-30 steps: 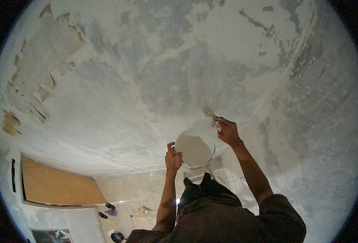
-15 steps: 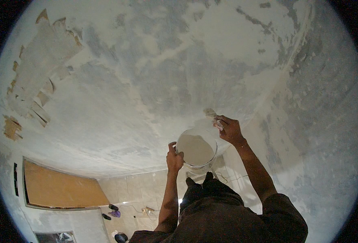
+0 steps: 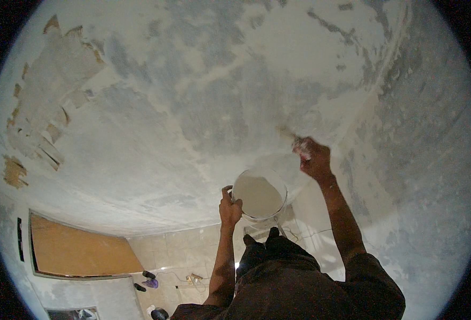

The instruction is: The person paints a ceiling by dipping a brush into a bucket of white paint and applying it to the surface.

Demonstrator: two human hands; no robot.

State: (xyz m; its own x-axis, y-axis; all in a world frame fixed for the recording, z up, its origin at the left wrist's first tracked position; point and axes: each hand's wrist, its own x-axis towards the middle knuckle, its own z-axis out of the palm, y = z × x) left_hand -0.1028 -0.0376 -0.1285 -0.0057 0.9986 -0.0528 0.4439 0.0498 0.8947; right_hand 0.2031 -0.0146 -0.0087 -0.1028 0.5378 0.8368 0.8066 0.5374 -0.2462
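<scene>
Left hand [image 3: 229,205] gripped rim of round bucket [image 3: 259,194], held up near patchy plastered surface [image 3: 203,101]. Right hand [image 3: 313,158] clenched around brush [image 3: 290,133], bristles touching plaster just above bucket. Bucket was full of whitish paste. Tiled floor [image 3: 171,256] below.

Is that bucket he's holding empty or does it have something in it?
Filled: the bucket in the left hand shows pale smooth paste inside.

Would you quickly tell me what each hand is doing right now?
Left hand: closed on the rim of the white bucket.
Right hand: closed around a brush handle, held at the patchy wall.
</scene>
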